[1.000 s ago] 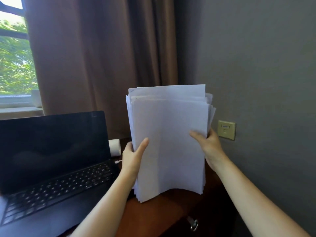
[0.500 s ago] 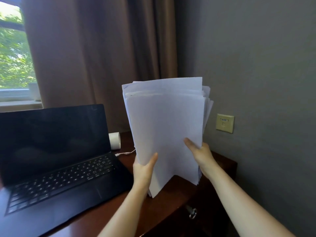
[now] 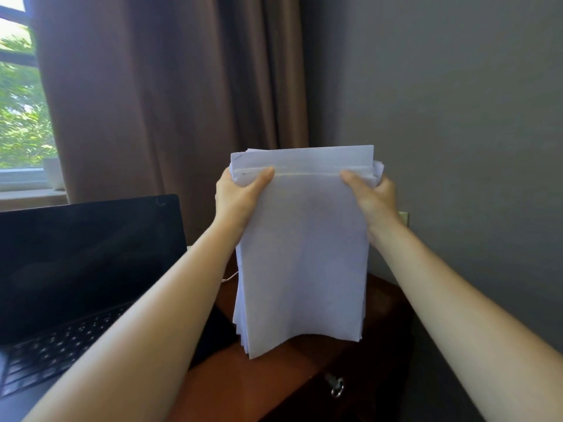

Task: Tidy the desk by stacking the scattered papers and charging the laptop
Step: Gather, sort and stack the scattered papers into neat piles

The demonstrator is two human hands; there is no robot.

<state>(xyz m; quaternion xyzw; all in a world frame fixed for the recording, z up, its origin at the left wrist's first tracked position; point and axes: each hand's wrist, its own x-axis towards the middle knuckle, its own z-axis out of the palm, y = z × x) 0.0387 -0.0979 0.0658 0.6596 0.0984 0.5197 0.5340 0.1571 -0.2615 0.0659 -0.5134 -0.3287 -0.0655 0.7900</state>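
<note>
I hold the stack of papers [image 3: 304,254] upright in front of me, over the right end of the desk [image 3: 249,382]. The sheets are plain white, thin and matte. Their top edges are uneven, a few standing higher at the back, and the bottom edge of the front sheet bows in a shallow arch. I cannot tell whether that edge touches the wood.

My left hand [image 3: 240,199] grips the upper left corner, thumb pressed flat across the front sheet. My right hand [image 3: 370,197] grips the upper right corner the same way. The other fingers of both hands curl behind the stack, out of sight.

The desk is glossy reddish-brown wood, with a small metal ring [image 3: 336,388] hanging on its dark front. To the left sits an open black laptop [image 3: 76,263], its screen dark, my left forearm crossing over it. A thin white cable [image 3: 230,277] shows just beside the stack.

Behind hang heavy brown curtains [image 3: 152,102] in long folds, with a window [image 3: 21,117] at far left and a smooth grey wall [image 3: 441,117] on the right.
</note>
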